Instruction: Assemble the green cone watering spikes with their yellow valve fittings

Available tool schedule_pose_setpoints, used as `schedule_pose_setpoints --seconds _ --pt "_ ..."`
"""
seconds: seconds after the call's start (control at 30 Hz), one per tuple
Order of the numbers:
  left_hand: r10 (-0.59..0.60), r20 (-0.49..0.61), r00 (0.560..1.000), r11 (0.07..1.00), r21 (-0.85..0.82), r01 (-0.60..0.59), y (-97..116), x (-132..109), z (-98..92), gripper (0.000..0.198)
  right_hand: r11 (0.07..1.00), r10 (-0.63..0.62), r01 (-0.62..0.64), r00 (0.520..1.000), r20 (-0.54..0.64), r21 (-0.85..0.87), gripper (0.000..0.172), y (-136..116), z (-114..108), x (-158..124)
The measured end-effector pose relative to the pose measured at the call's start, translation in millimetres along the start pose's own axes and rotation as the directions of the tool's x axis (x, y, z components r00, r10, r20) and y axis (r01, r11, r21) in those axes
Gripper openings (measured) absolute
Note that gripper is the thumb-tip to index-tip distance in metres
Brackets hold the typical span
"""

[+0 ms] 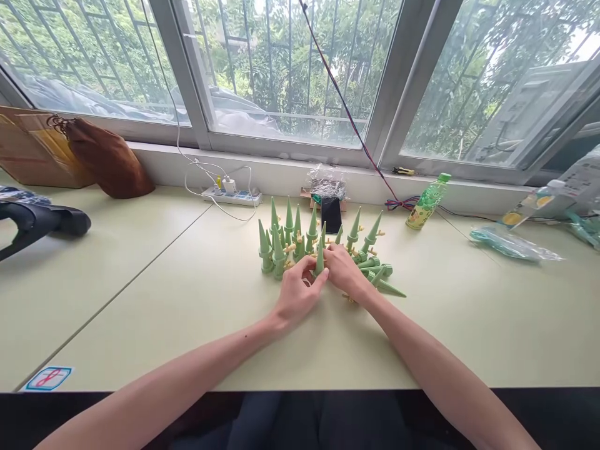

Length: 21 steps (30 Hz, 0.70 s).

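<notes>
Green cone-shaped spikes with small yellow valves stand upright in a cluster on the pale table, the leftmost spike (pixel 264 245) among them. My left hand (pixel 301 289) is closed around the base of one upright green spike (pixel 319 256) at the front of the cluster. Touching or very near that spike's far right side, my right hand (pixel 344 270) has its fingers bent together; what they grip is hidden. Several more spikes lie on their sides to the right, one lying spike (pixel 392 288) pointing right, partly behind my right wrist.
Behind the spikes are a black phone (pixel 331 215) and a power strip (pixel 234 196) with white cables. A green-capped bottle (pixel 428 202) stands back right, near a plastic packet (pixel 513 243). A brown bag (pixel 109 157), a carton (pixel 35 150) and a black object (pixel 42 220) are left.
</notes>
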<state>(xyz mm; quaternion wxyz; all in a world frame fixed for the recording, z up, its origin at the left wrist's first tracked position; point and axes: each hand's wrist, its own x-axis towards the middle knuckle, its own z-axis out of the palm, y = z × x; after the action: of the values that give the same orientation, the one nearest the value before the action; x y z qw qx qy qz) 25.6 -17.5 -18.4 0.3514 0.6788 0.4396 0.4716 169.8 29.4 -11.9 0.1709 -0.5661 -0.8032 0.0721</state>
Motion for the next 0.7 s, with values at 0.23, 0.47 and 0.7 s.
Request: schedule_pose_setpoints --seconds 0.23,0.47,0.7 --pt "-0.011 0.014 1.0 1.0 -0.006 0.011 0 3 -0.1 0.021 1.0 -0.01 0.01 0.999 0.032 0.002 0.016 0 -4 -7" --pt "-0.015 0.019 1.0 1.0 -0.007 0.015 1 5 -1.1 0.024 0.997 -0.021 0.024 0.999 0.048 -0.073 0.017 -3 -10 -15" --pt "-0.051 0.071 0.996 0.997 -0.05 0.055 0 5 -2.3 0.027 0.989 -0.067 0.071 0.997 0.038 -0.127 0.019 -5 -15 -23"
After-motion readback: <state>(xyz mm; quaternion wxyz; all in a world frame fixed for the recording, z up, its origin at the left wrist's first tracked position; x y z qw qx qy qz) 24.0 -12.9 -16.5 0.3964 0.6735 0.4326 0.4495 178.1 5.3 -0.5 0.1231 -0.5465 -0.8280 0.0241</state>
